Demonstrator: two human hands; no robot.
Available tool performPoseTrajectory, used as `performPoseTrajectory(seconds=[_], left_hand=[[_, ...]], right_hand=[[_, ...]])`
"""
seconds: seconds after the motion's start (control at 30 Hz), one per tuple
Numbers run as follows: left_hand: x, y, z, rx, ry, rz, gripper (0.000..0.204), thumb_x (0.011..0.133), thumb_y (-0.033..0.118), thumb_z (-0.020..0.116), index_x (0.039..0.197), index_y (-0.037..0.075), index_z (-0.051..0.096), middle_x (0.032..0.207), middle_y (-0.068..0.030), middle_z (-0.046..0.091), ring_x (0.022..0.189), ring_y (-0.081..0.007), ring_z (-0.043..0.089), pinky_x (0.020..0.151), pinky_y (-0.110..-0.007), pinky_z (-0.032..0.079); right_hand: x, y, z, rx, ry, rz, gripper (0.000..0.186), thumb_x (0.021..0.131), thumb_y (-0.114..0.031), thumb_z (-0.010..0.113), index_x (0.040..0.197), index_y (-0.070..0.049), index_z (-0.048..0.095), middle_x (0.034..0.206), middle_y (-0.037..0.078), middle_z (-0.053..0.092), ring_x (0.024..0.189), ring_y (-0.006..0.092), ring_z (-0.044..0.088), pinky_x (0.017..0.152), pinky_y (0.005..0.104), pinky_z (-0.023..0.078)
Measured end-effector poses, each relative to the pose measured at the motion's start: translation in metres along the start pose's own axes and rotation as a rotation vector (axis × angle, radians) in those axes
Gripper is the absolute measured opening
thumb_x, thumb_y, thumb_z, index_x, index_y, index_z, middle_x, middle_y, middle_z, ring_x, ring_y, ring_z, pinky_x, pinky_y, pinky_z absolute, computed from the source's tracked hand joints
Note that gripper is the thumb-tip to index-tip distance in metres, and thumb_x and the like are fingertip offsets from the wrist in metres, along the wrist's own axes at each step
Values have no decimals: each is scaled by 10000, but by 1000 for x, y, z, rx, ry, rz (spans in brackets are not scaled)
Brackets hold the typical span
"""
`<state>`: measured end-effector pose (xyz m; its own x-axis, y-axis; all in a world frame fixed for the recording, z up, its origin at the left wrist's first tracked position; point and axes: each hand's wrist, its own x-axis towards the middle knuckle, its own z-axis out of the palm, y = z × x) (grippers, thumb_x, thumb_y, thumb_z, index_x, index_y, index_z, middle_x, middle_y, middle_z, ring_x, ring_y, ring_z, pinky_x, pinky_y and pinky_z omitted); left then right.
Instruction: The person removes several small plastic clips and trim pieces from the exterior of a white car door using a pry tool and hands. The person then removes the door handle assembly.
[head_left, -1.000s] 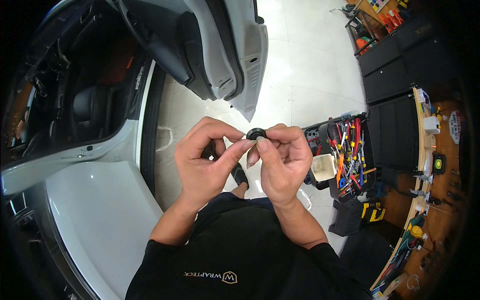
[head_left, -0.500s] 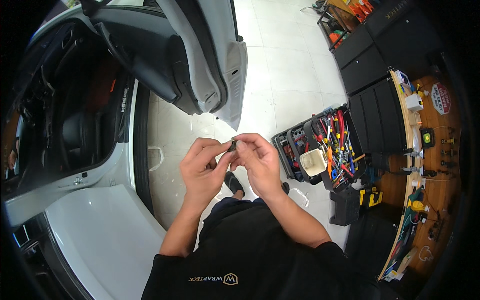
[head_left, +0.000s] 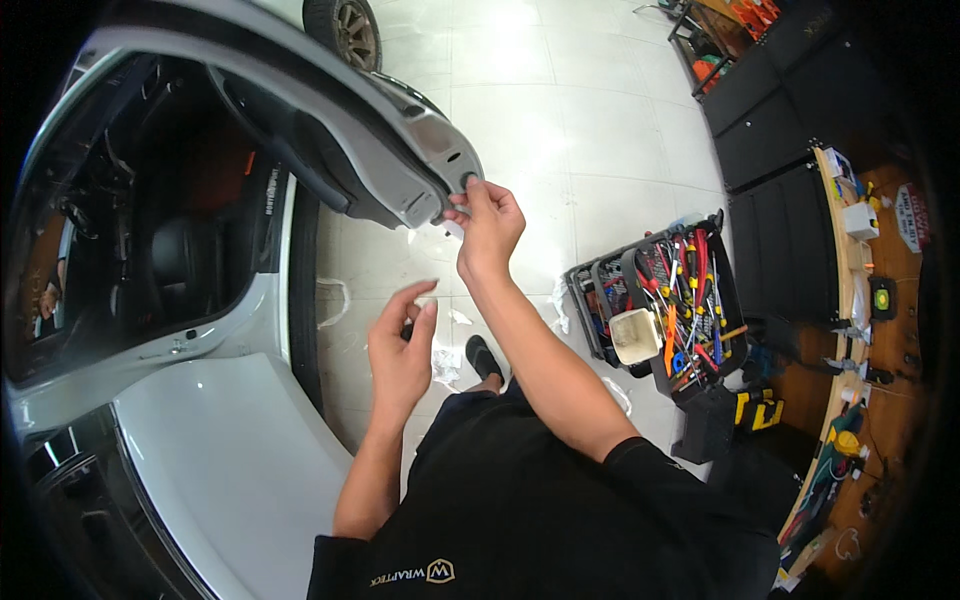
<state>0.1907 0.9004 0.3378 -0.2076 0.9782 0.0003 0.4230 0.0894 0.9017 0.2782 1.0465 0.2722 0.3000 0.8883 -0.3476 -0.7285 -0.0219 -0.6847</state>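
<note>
At the rear edge of the open car door [head_left: 400, 170]: 1 right hand [head_left: 488, 222], fingers pinched on the door's end by a small dark round hole; whether anything sits between the fingertips cannot be told. Below it, apart from the door: 1 left hand [head_left: 400, 350], fingers loosely curled and half open; it seems to hold nothing, though a small dark bit shows at the thumb.

On the pale tiled floor [head_left: 560, 110], right of the arms: 1 black tool tray [head_left: 665, 310], packed with red, orange and blue handled tools, with 1 cream square tub [head_left: 636, 335] on its near edge. Beside the tray: 1 yellow and black case [head_left: 755, 408].

Along the right rim: 1 wooden bench [head_left: 850, 300] with 1 white box [head_left: 860, 220], and 1 round red and white sign [head_left: 912, 215] beyond it. Scraps of white film [head_left: 445, 365] lie on the floor near 1 black shoe [head_left: 484, 357].
</note>
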Motion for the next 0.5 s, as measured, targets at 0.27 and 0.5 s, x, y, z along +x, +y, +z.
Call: performPoseTrajectory(seconds=[0.27,0.5], left_hand=[[-43,-7,-12,-7,45,-220,214,998,112,601,1172,31,696,747,59,471,682,-43,405,609,-221,333],[-36,-38,-24,-114,-65,-264,203,1023,147,593,1149,26,697,727,69,477,663,-38,397,587,-216,313]], right_hand=[[8,20,34,-85,37,-352,135,961,-44,663,957,52,568,808,134,659,694,142,663,558,267,588],[14,25,33,45,24,-356,121,972,-33,639,996,34,542,858,113,641,700,133,642,586,266,559]])
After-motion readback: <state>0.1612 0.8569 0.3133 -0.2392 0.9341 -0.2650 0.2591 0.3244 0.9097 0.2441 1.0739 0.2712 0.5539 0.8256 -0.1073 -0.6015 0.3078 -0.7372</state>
